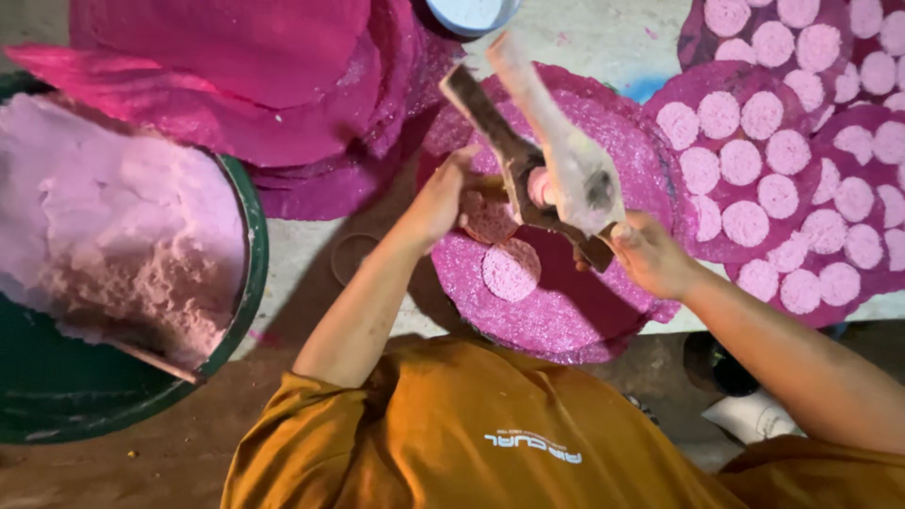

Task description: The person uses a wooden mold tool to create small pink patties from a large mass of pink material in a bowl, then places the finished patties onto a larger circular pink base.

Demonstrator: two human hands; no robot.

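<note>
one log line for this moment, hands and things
left hand: on pink disc | right hand: gripping wooden press | magenta tray: one pressed disc

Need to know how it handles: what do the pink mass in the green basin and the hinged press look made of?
The pink mass looks like soft, damp dough or paste: matte, crumbly, torn surface, scooped hollows. The hinged press seems to be wood, worn and pale with caked residue; the right hand grips its lower end. The green basin looks like smooth plastic, though enamelled metal is possible.
</note>
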